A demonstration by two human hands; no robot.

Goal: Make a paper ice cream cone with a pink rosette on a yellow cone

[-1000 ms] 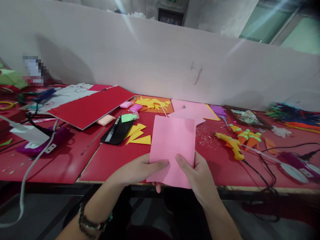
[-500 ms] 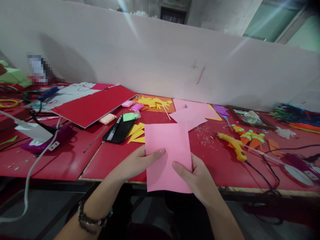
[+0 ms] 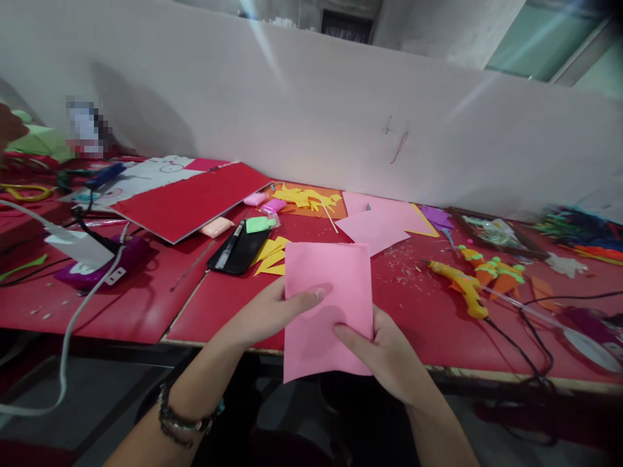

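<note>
A rectangular pink sheet of paper (image 3: 326, 272) is held upright in front of me, over the table's front edge. My left hand (image 3: 287, 308) grips its left side, thumb flat on the front face and fingers hidden behind. On the right side my right hand (image 3: 374, 344) pinches it the same way, thumb slightly lower. Just beyond the sheet lie yellow paper strips (image 3: 271, 256) and a black phone (image 3: 241, 250) with a pen (image 3: 230, 245) on top. More pink paper (image 3: 374, 224) rests on the red table farther back.
A yellow glue gun (image 3: 457, 285) with a black cord lies to the right, near orange-and-green craft pieces (image 3: 499, 272). At the left are a purple power strip (image 3: 104, 266) with a white cable and a large red board (image 3: 195, 201). A white partition (image 3: 311, 110) stands behind the table.
The view has shifted slightly left, so table items appear farther right. The pink paper tilts a little, its lower left corner dipping; both hands keep their hold.
</note>
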